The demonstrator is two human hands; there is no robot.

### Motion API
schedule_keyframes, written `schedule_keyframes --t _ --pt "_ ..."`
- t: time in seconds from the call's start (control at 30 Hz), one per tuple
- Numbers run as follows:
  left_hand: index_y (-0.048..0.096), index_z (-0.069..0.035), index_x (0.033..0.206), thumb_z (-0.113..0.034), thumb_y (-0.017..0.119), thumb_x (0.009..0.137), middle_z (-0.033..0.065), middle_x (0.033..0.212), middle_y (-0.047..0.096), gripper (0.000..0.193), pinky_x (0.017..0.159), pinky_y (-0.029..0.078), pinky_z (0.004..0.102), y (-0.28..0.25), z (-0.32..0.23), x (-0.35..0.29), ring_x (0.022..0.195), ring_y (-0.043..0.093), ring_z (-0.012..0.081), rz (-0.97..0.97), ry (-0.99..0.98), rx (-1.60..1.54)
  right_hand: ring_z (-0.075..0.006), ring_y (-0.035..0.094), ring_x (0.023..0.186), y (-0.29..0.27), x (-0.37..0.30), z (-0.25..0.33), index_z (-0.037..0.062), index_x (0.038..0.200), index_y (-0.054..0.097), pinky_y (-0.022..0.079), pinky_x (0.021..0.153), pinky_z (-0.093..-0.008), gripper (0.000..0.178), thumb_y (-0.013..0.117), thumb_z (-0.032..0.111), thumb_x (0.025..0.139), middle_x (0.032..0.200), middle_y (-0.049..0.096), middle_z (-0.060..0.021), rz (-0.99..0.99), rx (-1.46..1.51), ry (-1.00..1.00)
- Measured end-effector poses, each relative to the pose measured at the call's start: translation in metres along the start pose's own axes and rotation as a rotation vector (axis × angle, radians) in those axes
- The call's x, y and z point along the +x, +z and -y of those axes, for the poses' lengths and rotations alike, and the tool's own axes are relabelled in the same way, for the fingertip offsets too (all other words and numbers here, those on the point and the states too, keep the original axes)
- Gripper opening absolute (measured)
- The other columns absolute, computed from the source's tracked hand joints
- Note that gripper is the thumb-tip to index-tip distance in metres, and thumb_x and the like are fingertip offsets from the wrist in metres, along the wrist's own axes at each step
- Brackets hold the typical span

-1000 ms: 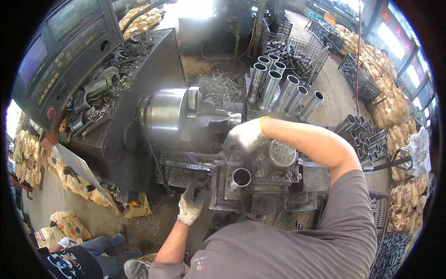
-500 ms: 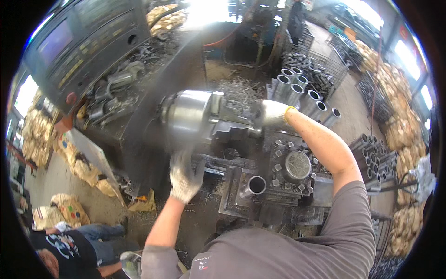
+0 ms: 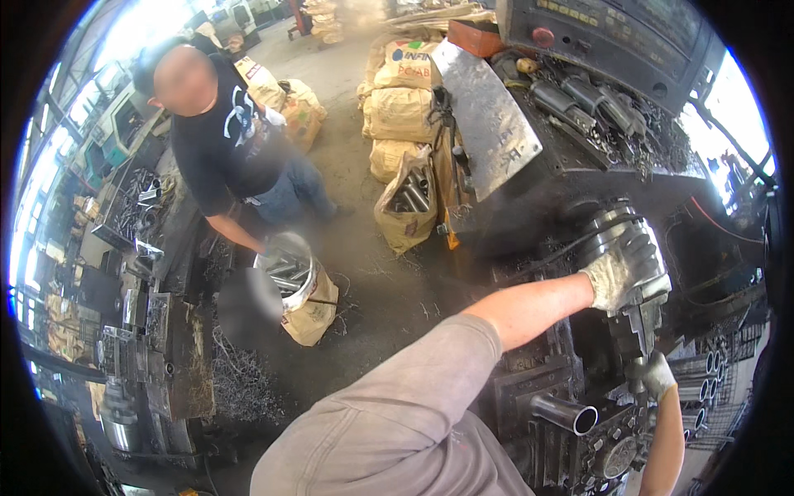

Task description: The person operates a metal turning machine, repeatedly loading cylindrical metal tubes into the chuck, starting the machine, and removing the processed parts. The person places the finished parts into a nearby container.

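Note:
My left hand (image 3: 616,277), in a whitish glove with dark fingertips, curls over the rim of a shiny metal lathe chuck (image 3: 659,263) on the right. Below it, by the end of the chuck jaws (image 3: 638,326), my gloved right hand (image 3: 656,376) is closed. What lies inside those fingers is hidden. A short steel tube (image 3: 571,415) lies beside the tool post (image 3: 619,455), its open end showing, apart from both hands.
At the left a person (image 3: 240,136) holds a white bucket (image 3: 308,285) of metal pieces. Paper sacks (image 3: 401,112) are stacked behind a metal sheet (image 3: 488,124). Steel tubes (image 3: 703,364) stand at the right. Another machine (image 3: 178,355) is at the left edge.
The view has swung left, bringing the person with the bucket upright into sight. My left hand has moved from below the chuck onto it. My right hand stays near the jaws.

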State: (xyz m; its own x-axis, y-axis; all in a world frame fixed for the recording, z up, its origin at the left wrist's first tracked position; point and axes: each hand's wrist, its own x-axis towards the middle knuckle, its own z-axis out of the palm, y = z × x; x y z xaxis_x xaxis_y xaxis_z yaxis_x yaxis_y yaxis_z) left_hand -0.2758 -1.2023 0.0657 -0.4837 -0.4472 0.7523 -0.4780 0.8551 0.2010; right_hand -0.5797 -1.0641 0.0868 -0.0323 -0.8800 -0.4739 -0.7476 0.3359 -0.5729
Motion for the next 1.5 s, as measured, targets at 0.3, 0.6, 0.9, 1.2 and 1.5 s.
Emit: schedule_keyframes --t 0.3,0.6,0.9,1.2,1.5 --pt "0.057 -0.011 0.149 -0.043 0.080 0.072 0.0189 0.157 0.047 0.086 0.130 0.018 0.0682 0.015 0.013 -0.005 0.157 0.033 0.0445 -0.039 0.014 0.106 -0.0460 0.077 0.088 -0.028 -0.060 -0.071 -0.0032 0.116 0.072 0.059 0.081 -0.0512 0.055 0.088 0.024 0.070 0.094 0.077 -0.0258 -0.320 -0.496 -0.315" --pt "0.051 -0.008 0.158 -0.052 0.066 0.087 0.0241 0.167 0.043 0.085 0.132 0.017 0.0649 -0.014 0.002 0.012 0.158 0.035 0.0445 0.243 -0.057 -0.041 -0.0484 0.073 0.089 -0.030 -0.203 0.033 -0.0053 0.128 0.063 0.059 0.080 -0.0520 0.066 0.079 0.012 0.066 0.096 0.073 -0.0285 -0.916 -0.897 -0.100" --pt "0.033 0.005 0.166 -0.033 0.087 0.090 0.0280 0.158 0.054 0.100 0.117 0.053 0.0439 -0.172 -0.118 -0.158 0.140 0.061 0.0345 0.297 -0.178 -1.506 -0.0284 0.073 0.088 0.202 -0.278 0.155 -0.0009 0.139 0.062 0.060 0.077 -0.0442 0.062 0.079 0.022 0.083 0.102 0.074 -0.0139 -0.678 0.467 -0.096" --pt "0.064 0.015 0.128 -0.074 0.085 0.078 0.0255 0.115 0.076 0.104 0.081 0.064 0.0375 -0.157 -0.107 -0.215 0.099 0.078 0.0289 0.814 -1.149 -1.243 -0.0242 0.074 0.093 0.325 -0.215 0.149 0.0013 0.130 0.067 0.064 0.081 -0.0410 0.047 0.080 0.031 0.096 0.108 0.075 -0.0086 -0.259 1.286 0.440" --pt "0.066 -0.002 0.130 -0.032 0.069 0.104 0.0149 0.103 0.077 0.040 0.079 0.064 0.0435 -0.091 -0.110 -0.263 0.090 0.077 0.0275 0.348 -1.483 -1.459 -0.0194 0.073 0.112 0.384 -0.159 0.083 0.0067 0.146 0.064 0.061 0.095 -0.0372 0.062 0.080 0.034 0.092 0.128 0.075 -0.0160 -0.282 0.648 0.184"
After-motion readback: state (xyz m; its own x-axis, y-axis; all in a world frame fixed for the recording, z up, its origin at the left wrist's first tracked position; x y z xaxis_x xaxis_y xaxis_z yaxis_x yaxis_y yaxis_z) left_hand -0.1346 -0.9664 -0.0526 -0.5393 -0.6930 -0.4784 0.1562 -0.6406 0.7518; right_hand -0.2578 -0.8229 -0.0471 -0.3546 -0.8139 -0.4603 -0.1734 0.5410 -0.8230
